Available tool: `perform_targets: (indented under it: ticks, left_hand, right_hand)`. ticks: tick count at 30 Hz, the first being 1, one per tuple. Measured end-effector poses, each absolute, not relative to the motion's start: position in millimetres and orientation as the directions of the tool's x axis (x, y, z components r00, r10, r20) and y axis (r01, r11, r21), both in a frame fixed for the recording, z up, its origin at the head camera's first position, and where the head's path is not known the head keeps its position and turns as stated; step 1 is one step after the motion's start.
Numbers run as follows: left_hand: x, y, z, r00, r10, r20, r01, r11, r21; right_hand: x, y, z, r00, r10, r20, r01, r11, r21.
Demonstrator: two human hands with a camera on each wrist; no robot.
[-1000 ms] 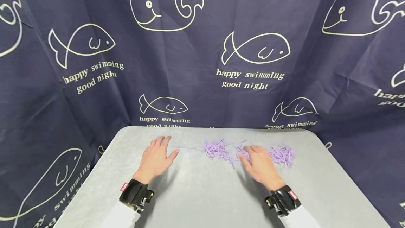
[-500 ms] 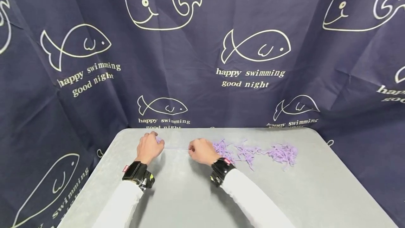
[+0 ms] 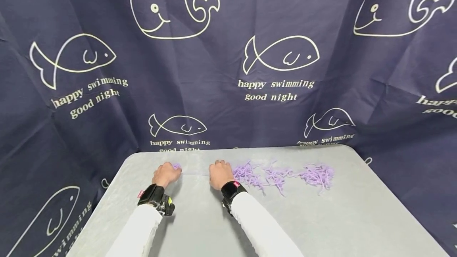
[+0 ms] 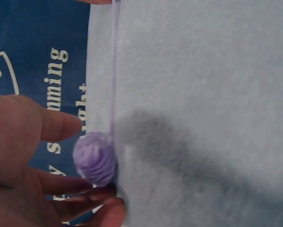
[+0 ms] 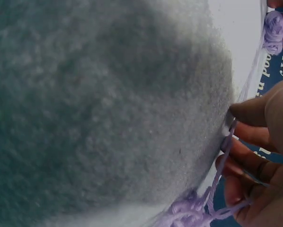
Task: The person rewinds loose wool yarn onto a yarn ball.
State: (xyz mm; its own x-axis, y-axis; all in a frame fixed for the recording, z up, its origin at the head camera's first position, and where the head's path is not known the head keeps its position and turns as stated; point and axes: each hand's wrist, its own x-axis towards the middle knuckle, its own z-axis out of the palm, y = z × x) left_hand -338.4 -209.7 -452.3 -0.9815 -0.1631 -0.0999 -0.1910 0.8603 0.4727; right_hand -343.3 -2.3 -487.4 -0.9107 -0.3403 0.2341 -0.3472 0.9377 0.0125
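My left hand [image 3: 166,174] is at the table's left side, holding a small wound ball of purple yarn [image 4: 95,158] between thumb and curled fingers. From the ball a single strand [image 4: 114,71] runs straight across to my right hand [image 3: 220,174]. In the right wrist view, the thumb and index finger of that hand pinch the yarn, and more of it passes by the other curled fingers. A loose tangle of the same yarn [image 3: 247,173] lies just right of my right hand. The head view hides most of the ball behind the left hand.
Farther right along the grey table [image 3: 321,217] lie a smaller yarn tangle [image 3: 276,175] and a bigger heap [image 3: 317,175], joined by strands. A dark blue curtain [image 3: 228,90] with whale and fish drawings hangs right behind the table's back edge.
My right hand has come left from among the tangles and now pinches the strand near the left hand. The left hand's fingers, spread before, have curled around the ball.
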Motion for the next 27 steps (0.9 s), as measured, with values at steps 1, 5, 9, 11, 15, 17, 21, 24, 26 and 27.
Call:
perform_targets:
  ticks: [1, 5, 9, 11, 15, 17, 21, 24, 26, 27]
  left_hand:
    - [-339, -210, -454, -0.981, -0.17, -0.096, -0.195, 0.855, 0.48]
    - [-340, -209, -460, -0.976, -0.202, -0.085, -0.216, 0.826, 0.521]
    - [-343, -209, -465, -0.975, -0.214, -0.063, -0.213, 0.811, 0.545]
    - [-344, -210, -467, -0.978, -0.208, -0.012, -0.177, 0.802, 0.57]
    - [-339, -206, -463, -0.964, -0.219, 0.148, -0.055, 0.715, 0.697]
    - [-335, -201, -457, -0.946, -0.241, 0.215, 0.009, 0.645, 0.764]
    - [-326, -187, -436, -0.92, -0.284, 0.27, 0.089, 0.521, 0.849]
    - [-320, -175, -420, -0.912, -0.283, 0.298, 0.144, 0.461, 0.876]
    - [-316, -166, -411, -0.912, -0.273, 0.306, 0.178, 0.411, 0.894]
    - [-314, -161, -407, -0.913, -0.263, 0.311, 0.197, 0.382, 0.903]
  right_hand:
    - [-342, -3, -487, -0.91, -0.34, 0.237, -0.347, 0.938, 0.017]
    - [-341, -5, -488, -0.911, -0.337, 0.237, -0.341, 0.94, 0.022]
    - [-340, -3, -488, -0.9, -0.358, 0.249, -0.37, 0.929, -0.002]
    - [-338, 2, -485, -0.879, -0.385, 0.281, -0.412, 0.91, -0.042]
    - [-331, 20, -471, -0.816, -0.423, 0.394, -0.513, 0.844, -0.156]
    - [-327, 34, -463, -0.79, -0.421, 0.445, -0.547, 0.811, -0.205]
    - [-317, 72, -445, -0.766, -0.401, 0.502, -0.577, 0.774, -0.262]
    - [-310, 108, -439, -0.78, -0.371, 0.505, -0.56, 0.774, -0.296]
    - [-305, 134, -438, -0.791, -0.336, 0.512, -0.536, 0.783, -0.315]
    - [-303, 146, -437, -0.799, -0.316, 0.512, -0.518, 0.794, -0.317]
